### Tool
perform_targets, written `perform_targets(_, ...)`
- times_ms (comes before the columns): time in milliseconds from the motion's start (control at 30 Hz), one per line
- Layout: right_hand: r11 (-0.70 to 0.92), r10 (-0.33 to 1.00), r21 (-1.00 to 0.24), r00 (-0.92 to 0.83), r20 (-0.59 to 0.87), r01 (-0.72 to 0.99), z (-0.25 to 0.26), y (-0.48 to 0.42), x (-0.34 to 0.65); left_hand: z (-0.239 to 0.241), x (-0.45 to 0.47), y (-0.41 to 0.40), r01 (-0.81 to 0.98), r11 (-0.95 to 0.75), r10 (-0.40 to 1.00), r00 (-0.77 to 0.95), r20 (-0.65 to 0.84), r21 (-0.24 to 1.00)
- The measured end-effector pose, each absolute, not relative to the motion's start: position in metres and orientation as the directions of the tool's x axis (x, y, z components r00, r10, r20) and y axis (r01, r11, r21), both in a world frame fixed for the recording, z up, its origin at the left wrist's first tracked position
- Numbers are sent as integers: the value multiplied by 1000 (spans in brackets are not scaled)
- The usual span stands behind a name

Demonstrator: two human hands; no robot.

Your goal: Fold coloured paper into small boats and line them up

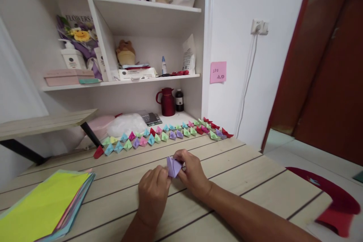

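Note:
A small piece of folded purple paper (173,166) is held above the table between my two hands. My left hand (154,189) is closed, its thumb and forefinger pinching the paper's lower left corner. My right hand (193,174) grips the paper's right side, its fingers partly hidden behind it. Beyond my hands, several folded paper boats (151,139) in red, green, blue, pink and purple stand in rows along the back of the table. To the left lies a stack of coloured paper (42,204) with a yellow-green sheet on top.
The slatted wooden table (227,162) ends at a rounded right edge, with a red stool (331,196) beyond it. A raised wooden shelf (42,124) stands at the left. Behind the boats are a plastic bag (126,124), a red jug (168,102) and a dark bottle (179,100).

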State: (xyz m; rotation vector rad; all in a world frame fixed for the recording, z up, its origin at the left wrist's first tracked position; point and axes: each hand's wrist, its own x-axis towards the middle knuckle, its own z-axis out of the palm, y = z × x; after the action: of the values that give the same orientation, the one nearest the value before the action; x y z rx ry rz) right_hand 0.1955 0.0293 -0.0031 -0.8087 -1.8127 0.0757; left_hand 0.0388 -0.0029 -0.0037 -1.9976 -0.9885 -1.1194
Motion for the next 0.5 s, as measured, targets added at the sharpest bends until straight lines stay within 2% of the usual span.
perform_targets(133,739,627,-555,-86,775,381,-4,33,195,-5,40,-2,853,-500,324,341,883,-146)
perform_targets(233,693,660,-607,-2,751,389,-2,34,196,-6,42,-2,854,-499,322,340,884,-147)
perform_targets(333,726,627,-548,-72,776,415,2,32,197,-7,42,-2,851,-504,324,344,882,-146)
perform_targets(500,825,524,-435,-199,828,362,8,28,198,-6,39,-1,859,-494,326,330,886,-138)
